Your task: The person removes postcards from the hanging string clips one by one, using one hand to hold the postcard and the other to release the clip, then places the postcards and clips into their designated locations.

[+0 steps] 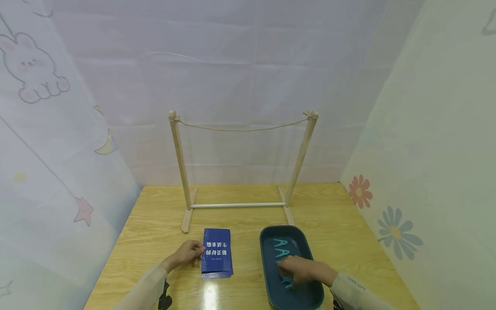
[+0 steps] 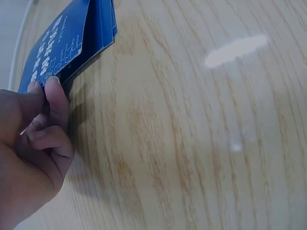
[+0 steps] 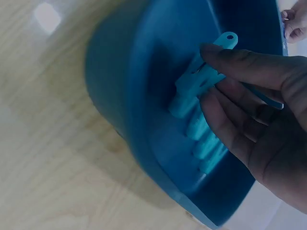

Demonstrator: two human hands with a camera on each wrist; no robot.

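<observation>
Between thumb and forefinger, my left hand (image 1: 185, 254) pinches the edge of the top blue card (image 2: 60, 40) with white printed characters. That edge is raised a little from the other blue cards (image 2: 106, 24) beneath it. My right hand (image 1: 304, 270) reaches into a dark blue tray (image 1: 265, 275). In the right wrist view its thumb and fingers pinch a teal clothespin (image 3: 188, 91). Other teal clothespins (image 3: 211, 153) lie in a row on the tray's bottom, partly hidden by the hand.
Behind the cards and tray stands a wooden frame (image 1: 180, 163) with a thin rope (image 1: 240, 130) tied between its posts. A white bar (image 1: 238, 205) joins the feet low down. Patterned cloth walls (image 1: 248, 86) surround the wood-grain table (image 1: 155, 215) at the back and sides.
</observation>
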